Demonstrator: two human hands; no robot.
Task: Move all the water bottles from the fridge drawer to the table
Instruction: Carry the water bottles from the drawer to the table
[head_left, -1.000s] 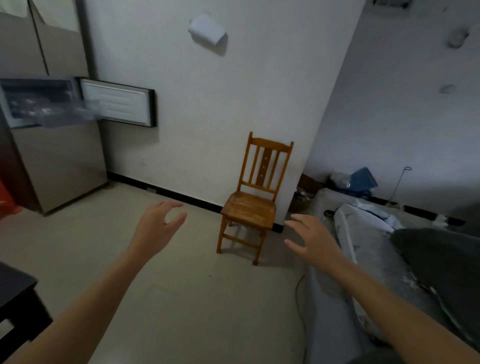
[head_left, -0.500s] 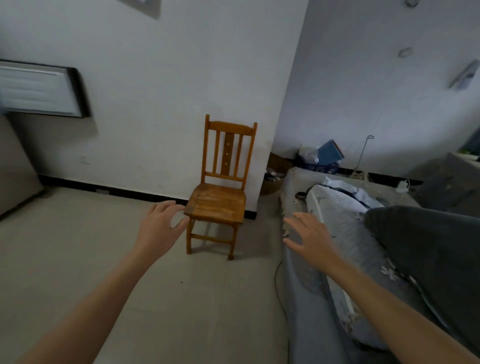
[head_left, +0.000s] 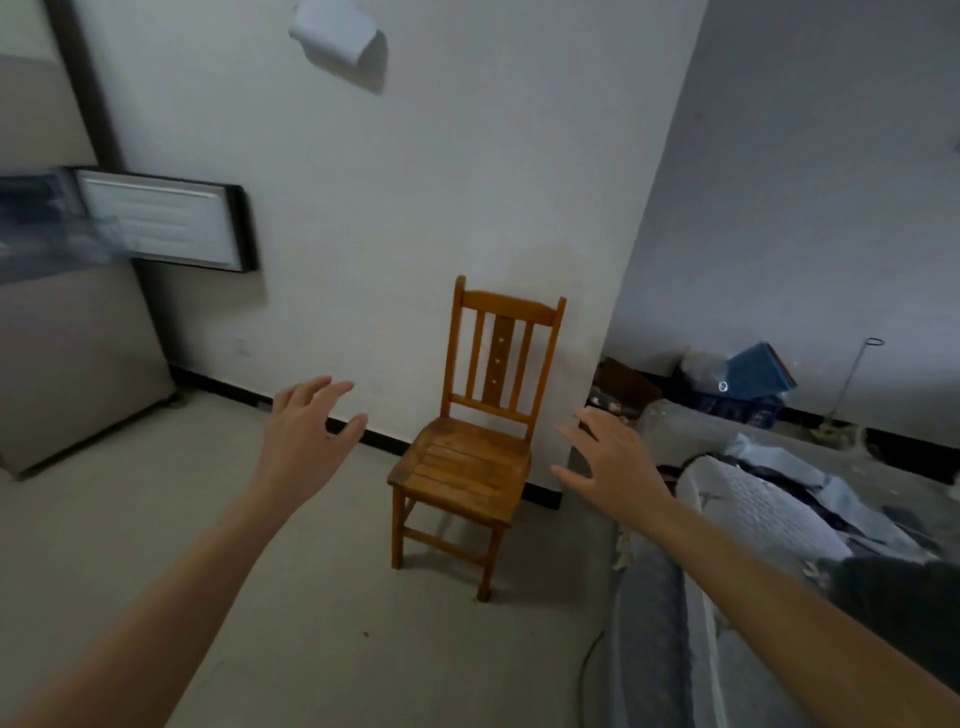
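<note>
The beige fridge (head_left: 67, 353) stands at the far left with a drawer (head_left: 47, 223) pulled out of it; the drawer is blurred and its contents cannot be made out. A small fridge door (head_left: 161, 221) swings open to the right of the drawer. My left hand (head_left: 304, 441) and my right hand (head_left: 613, 467) both reach forward in mid air with fingers spread, holding nothing. No water bottle and no table show in this view.
A wooden chair (head_left: 467, 457) stands against the white wall straight ahead. A mattress with grey bedding (head_left: 769, 525) fills the right side. Blue boxes and clutter (head_left: 748, 379) lie at the far right wall. Bare floor (head_left: 156, 519) stretches toward the fridge.
The view has swung back left and up, so the fridge and its open drawer are in sight again. Both hands stay raised and empty.
</note>
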